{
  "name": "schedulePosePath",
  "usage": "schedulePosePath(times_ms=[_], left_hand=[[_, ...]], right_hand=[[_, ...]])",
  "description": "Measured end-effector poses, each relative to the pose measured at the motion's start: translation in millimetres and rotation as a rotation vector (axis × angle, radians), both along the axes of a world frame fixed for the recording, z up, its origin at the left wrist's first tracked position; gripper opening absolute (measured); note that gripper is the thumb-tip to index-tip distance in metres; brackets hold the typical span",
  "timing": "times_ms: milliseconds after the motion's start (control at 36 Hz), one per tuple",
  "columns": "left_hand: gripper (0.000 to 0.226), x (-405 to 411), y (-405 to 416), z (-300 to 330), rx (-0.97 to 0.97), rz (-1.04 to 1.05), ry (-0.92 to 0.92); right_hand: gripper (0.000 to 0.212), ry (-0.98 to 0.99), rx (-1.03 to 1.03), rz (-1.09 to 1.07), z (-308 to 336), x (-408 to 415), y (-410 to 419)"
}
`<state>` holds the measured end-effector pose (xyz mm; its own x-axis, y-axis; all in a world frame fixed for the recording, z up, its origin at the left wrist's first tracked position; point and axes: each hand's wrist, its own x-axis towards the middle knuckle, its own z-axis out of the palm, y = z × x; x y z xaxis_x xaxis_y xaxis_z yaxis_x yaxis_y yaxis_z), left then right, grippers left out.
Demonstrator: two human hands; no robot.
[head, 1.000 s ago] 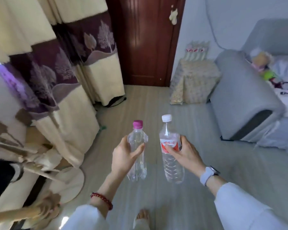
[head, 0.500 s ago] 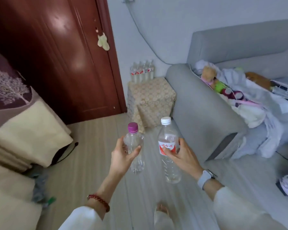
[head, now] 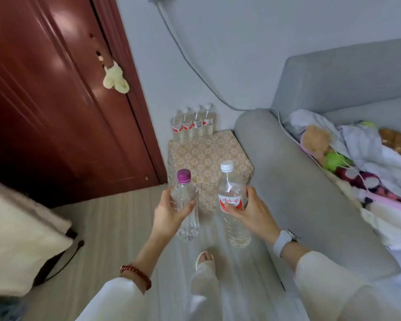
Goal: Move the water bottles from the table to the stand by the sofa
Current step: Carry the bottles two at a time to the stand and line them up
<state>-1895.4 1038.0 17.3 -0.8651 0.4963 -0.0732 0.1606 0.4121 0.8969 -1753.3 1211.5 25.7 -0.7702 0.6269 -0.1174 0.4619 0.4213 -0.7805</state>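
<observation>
Seen from a camera worn on the head, looking down and forward: a person stands in a room and carries two clear plastic water bottles, one in each hand, held upright out in front of the body. The left hand (head: 169, 212) wraps its fingers and thumb around the middle of a bottle with a purple cap (head: 186, 205), which has no visible label. The right hand (head: 252, 212) grasps a bottle with a white cap (head: 234, 205) around its red and white label. The two bottles sit side by side and apart, likely kept upright and separate so each can be set down on its base without fumbling. Just ahead stands a small stand (head: 208, 158) draped in a gold patterned cloth, tucked between a dark red wooden door (head: 56, 100) and the arm of a grey sofa (head: 287, 181). Four more bottles (head: 193, 125) already stand in a row along its back edge against the wall, which leaves the front of the cloth free, probably for these two. The carried bottles hang above the floor in front of the stand, not yet over it. One sandalled foot (head: 204, 260) shows below. Soft toys and bedding (head: 357, 163) are heaped on the sofa seat, and a cable (head: 195, 66) trails down the wall.
</observation>
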Motion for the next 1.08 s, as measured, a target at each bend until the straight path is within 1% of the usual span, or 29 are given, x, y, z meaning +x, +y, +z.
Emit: schedulePosePath(times_ms=[139, 278, 361, 472, 583, 694, 750, 833, 889, 1000, 1083], left_hand=[[0.057, -92.9, 75.6, -14.5, -0.017, 0.045, -0.056], [0.058, -167.8, 145.6, -15.6, -0.024, 0.065, -0.099], [0.061, -205.0, 182.6, -22.4, -0.061, 0.066, -0.13], [0.062, -246.7, 221.5, -50.7, -0.134, 0.085, -0.165], [0.064, -281.3, 250.8, -94.2, -0.181, 0.136, -0.187], [0.067, -317.7, 275.5, -136.0, -0.23, 0.16, -0.167], [0.067, -335.9, 283.8, -154.3, -0.256, 0.172, -0.153], [0.069, -362.3, 290.5, -179.4, -0.276, 0.194, -0.175], [0.069, -377.9, 293.0, -192.3, -0.26, 0.206, -0.188], [0.067, -403.3, 291.8, -208.9, -0.226, 0.182, -0.155], [0.064, -413.3, 289.9, -216.2, -0.173, 0.184, -0.189]], right_hand=[[0.062, -0.052, -0.05, -0.005, -8.4, -98.1, 77.5], [0.062, -0.008, -0.133, -0.06, -17.1, -173.3, 145.1], [0.062, -0.007, -0.205, -0.067, -30.3, -209.4, 180.0], [0.063, -0.043, -0.293, -0.01, -60.2, -258.6, 226.4], [0.063, -0.112, -0.297, 0.064, -106.0, -308.7, 265.1], [0.063, -0.131, -0.283, 0.183, -151.7, -355.8, 286.4], [0.059, -0.119, -0.229, 0.243, -170.0, -379.4, 293.0], [0.063, -0.155, -0.132, 0.308, -194.9, -412.0, 300.3], [0.066, -0.161, -0.136, 0.333, -209.0, -431.2, 303.5], [0.066, -0.109, -0.147, 0.372, -228.4, -465.4, 304.6], [0.066, -0.087, -0.19, 0.373, -236.0, -481.7, 298.6]])
